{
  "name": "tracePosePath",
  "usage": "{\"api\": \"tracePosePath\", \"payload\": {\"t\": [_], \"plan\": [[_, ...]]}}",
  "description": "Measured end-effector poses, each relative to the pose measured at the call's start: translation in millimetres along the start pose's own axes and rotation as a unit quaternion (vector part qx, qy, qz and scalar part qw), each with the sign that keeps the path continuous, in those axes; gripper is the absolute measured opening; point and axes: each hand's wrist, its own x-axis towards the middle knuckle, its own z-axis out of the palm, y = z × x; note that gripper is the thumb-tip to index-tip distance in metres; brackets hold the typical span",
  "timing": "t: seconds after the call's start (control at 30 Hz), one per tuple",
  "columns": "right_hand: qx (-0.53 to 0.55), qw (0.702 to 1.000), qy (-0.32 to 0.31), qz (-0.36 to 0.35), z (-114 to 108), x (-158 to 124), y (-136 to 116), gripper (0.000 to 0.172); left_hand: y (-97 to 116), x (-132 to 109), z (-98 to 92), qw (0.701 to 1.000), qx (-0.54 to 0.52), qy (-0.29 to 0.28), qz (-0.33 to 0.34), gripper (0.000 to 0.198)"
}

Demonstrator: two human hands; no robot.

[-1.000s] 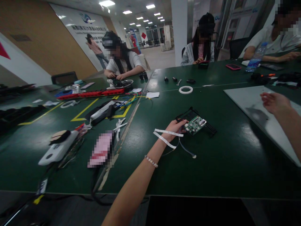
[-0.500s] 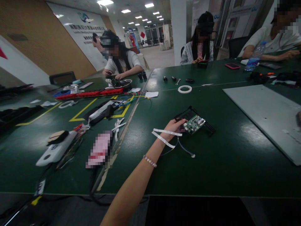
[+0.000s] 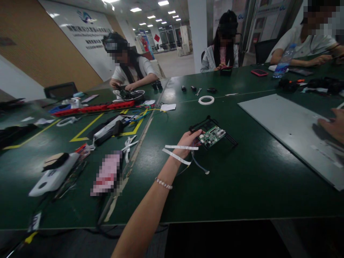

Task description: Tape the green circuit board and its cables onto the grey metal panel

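Observation:
My left hand (image 3: 188, 141) reaches out over the green table and is closed on the left end of a green circuit board (image 3: 214, 137), with the thumb on top. The board sits on a black open frame (image 3: 208, 123), which the hand holds along with it. Two white paper strips (image 3: 178, 147) lie across my wrist, and a thin cable with a small plug (image 3: 201, 168) hangs below the hand. At the right edge my right hand (image 3: 334, 125) shows in part over a grey panel (image 3: 276, 118); its fingers are smeared by motion.
Beyond the board lie a white tape roll (image 3: 206, 100), a small wrench (image 3: 199, 91) and black parts. To the left are a pink object (image 3: 107, 172), a white device (image 3: 53, 175) and a red strip (image 3: 94, 107). Several people sit across the table; a bottle (image 3: 284, 64) stands back right.
The whole view has shifted, so things on the table appear further left. My right hand has come further into view at the right edge. The left hand keeps its hold on the circuit board.

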Motion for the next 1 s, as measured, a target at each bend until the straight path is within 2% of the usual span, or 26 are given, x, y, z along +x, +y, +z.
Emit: {"api": "tracePosePath", "payload": {"t": [0.1,0.17,0.33,0.47,0.6,0.87,1.0], "plan": [[-0.068,0.992,-0.031,-0.102,11.9,-8.8,-23.0,0.064,6.5,0.8,-4.7,1.000,-0.005,0.022,0.016,0.015],[-0.067,0.987,-0.060,-0.135,21.7,-15.7,-42.2,0.060,10.4,-0.3,-6.8,0.999,-0.004,0.031,0.023,0.018],[-0.016,0.970,-0.128,-0.208,56.4,-30.7,-89.5,0.056,16.6,-4.9,-9.0,0.999,0.017,0.008,0.033,0.022],[0.063,0.938,-0.169,-0.297,89.7,-42.4,-121.7,0.053,16.7,-5.3,-9.3,0.999,0.021,-0.019,0.032,0.023],[0.109,0.907,-0.222,-0.342,115.7,-59.6,-156.3,0.057,12.3,-1.5,-11.9,0.998,0.032,-0.046,0.035,0.026],[0.159,0.841,-0.312,-0.412,136.0,-104.8,-222.7,0.059,-1.4,11.4,-21.8,0.990,0.099,-0.099,0.025,0.036],[0.171,0.814,-0.344,-0.435,139.2,-123.2,-244.0,0.058,-7.0,12.8,-23.4,0.978,0.191,-0.066,0.049,0.055]]}}
